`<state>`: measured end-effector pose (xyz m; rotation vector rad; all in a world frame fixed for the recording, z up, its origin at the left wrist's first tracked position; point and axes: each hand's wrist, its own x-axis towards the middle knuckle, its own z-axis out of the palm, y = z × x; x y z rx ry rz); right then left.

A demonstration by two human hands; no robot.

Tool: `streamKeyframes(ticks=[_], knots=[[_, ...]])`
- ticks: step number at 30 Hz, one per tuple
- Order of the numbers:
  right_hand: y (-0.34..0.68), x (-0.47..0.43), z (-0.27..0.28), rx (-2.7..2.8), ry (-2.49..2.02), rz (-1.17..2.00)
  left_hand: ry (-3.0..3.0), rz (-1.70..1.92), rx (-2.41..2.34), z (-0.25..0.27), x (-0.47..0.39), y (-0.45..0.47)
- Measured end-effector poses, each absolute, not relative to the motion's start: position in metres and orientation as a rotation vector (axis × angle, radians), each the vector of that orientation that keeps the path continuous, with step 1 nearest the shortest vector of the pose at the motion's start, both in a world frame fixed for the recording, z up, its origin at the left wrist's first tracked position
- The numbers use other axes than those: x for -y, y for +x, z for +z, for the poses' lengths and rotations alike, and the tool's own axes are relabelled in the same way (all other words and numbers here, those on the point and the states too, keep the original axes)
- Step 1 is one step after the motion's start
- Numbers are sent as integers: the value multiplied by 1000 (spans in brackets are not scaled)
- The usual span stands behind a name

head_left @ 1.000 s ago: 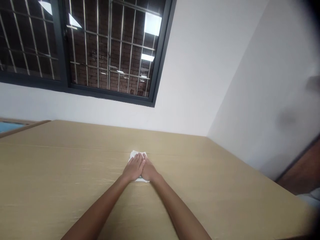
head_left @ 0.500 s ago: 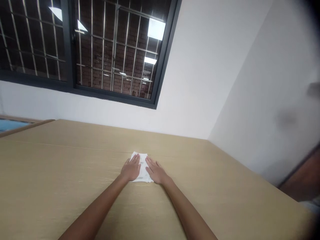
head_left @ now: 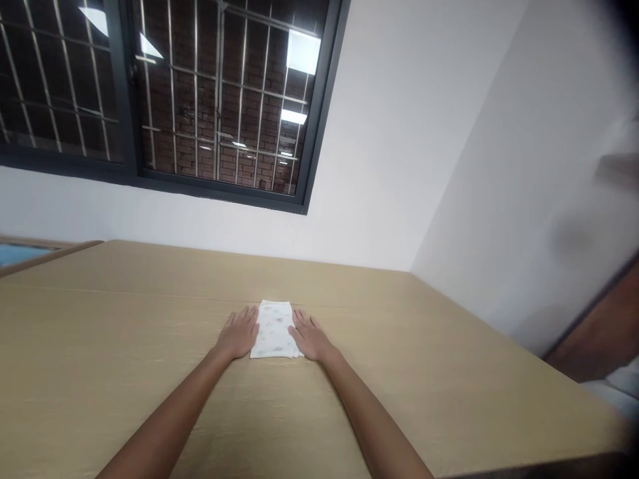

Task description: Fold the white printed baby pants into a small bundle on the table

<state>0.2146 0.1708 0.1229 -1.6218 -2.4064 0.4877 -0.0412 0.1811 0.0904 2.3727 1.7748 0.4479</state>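
Note:
A folded white cloth (head_left: 275, 330) with a small faint print lies flat on the wood-coloured table (head_left: 150, 372). Its folded layers show at the near right corner. At its left edge rests my left hand (head_left: 238, 334), flat and open, with the thumb touching the cloth's side. My right hand (head_left: 309, 336) lies open along the right edge, its thumb on the fabric and the other fingers beside it. Neither hand grips anything.
White wall (head_left: 369, 166) rises behind the table, with a dark-framed barred window (head_left: 224, 100) at upper left. Something light blue (head_left: 22, 254) shows past the table's far left corner. A brown panel (head_left: 589, 326) stands beyond the right edge.
My left hand has slid left off the cloth's top to its left edge, uncovering more of the print. My right hand has barely moved. The view has shifted slightly.

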Motion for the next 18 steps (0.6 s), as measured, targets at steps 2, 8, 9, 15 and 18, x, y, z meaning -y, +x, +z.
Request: streamKeyframes(ticks=[2,8,9,15,18], knots=[[216,-171,123,2327,-1630,514,2325,485,-1844,92,-178,-57],[239,-143,143,2202,-1368,711,2343,665,-1796,114,-158,-80],[242,-136,147,2235,-1280,706,2382,708,-1711,118,-152,-76],[236,-121,147,2345,-955,525,2597,922,-1153,125,-120,-41],[229,-127,140,2290,-902,465,2645,896,-1134,122,-119,-36]])
